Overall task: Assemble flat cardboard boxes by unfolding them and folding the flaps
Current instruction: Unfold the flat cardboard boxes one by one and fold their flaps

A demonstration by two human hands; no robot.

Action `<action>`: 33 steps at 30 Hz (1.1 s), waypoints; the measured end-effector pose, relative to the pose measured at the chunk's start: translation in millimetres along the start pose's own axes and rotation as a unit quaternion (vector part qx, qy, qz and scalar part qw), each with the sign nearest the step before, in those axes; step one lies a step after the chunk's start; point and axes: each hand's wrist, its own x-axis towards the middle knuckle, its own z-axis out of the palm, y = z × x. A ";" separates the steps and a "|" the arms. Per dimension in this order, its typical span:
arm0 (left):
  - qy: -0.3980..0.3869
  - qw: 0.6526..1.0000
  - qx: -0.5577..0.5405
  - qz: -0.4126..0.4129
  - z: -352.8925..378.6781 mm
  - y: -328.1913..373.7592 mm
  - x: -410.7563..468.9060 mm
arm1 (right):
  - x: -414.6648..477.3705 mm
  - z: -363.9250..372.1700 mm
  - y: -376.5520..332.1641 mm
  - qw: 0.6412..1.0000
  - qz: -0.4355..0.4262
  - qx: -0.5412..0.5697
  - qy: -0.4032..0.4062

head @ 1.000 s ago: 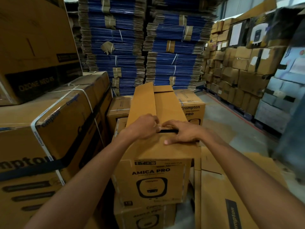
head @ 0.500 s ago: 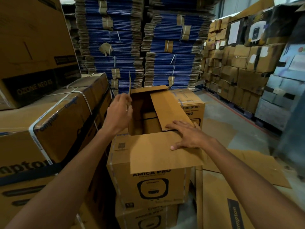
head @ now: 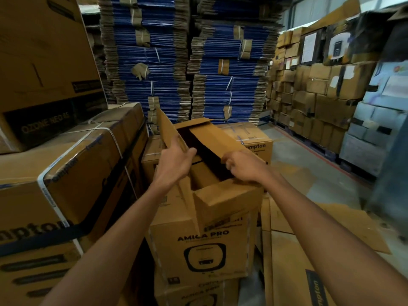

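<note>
Box: brown cardboard box [head: 205, 246] printed AMICA PRO stood upright at centre, on top of a second box [head: 198, 292] with like print; its top was open.
Flaps: left flap [head: 164, 124] stood raised; right flap [head: 212, 138] leaned over the opening; near flap [head: 227, 199] hung folded outward over the front.
Left hand [head: 174, 164]: fingers fairly straight, laid against the left flap, thumb spread apart.
Right hand [head: 245, 166]: fingers curled over the edge of the right flap, gripping it.
Left side: strapped carton [head: 72, 173] stood just beside the box.
Floor [head: 309, 173]: flat cardboard sheets [head: 291, 261] lay to the right of the box.
Background: blue stacks [head: 154, 62] of bundled flat cardboard rose behind.
</note>
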 end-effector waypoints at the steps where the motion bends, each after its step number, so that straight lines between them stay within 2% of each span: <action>1: -0.005 1.000 -0.010 -0.002 5.1 3.8 -5.1 | 2.5 -6.4 -11.1 0.996 0.001 0.084 0.024; 3: -0.013 1.000 -0.021 0.013 18.2 8.5 -16.4 | 7.8 -18.3 -34.1 0.965 0.011 0.261 0.025; 5: -0.003 0.999 -0.027 0.039 30.0 15.3 -29.6 | 15.2 -26.2 -52.5 0.937 0.036 0.346 -0.004; 6: -0.005 0.998 -0.033 0.051 36.4 16.8 -34.2 | 17.3 -29.7 -59.6 0.934 0.045 0.355 -0.015; 8: -0.018 0.997 -0.038 0.069 45.2 17.0 -38.7 | 21.9 -33.5 -67.7 0.953 0.042 0.301 -0.011; 10: -0.022 0.997 -0.034 0.071 45.2 9.0 -34.5 | 27.8 -31.4 -64.2 0.976 0.033 0.212 0.022; 13: -0.008 0.997 -0.032 0.071 33.5 -12.6 -21.2 | 27.2 -32.9 -55.4 0.998 0.027 0.050 0.014; 17: -0.005 0.996 0.015 0.085 13.9 -34.6 8.9 | 16.1 -48.9 -41.3 0.991 0.010 -0.113 0.065; 20: 0.023 0.993 0.029 0.112 -1.0 -39.6 31.3 | 3.7 -61.2 -22.2 0.979 0.023 -0.196 0.059; 23: 0.062 0.972 0.168 0.152 -10.2 -48.0 53.0 | -10.5 -71.2 -4.2 0.968 0.045 -0.245 0.045; 27: 0.044 0.945 0.286 0.154 -12.4 -62.0 66.7 | -22.6 -75.9 8.4 0.959 0.075 -0.263 0.070; 30: 0.088 0.934 0.275 0.209 -11.1 -55.0 62.2 | -25.5 -70.0 4.2 0.958 0.075 -0.261 0.094; 33: 0.082 0.934 0.234 0.256 -0.4 -38.9 49.0 | -17.9 -60.2 -13.9 0.961 0.026 -0.246 0.124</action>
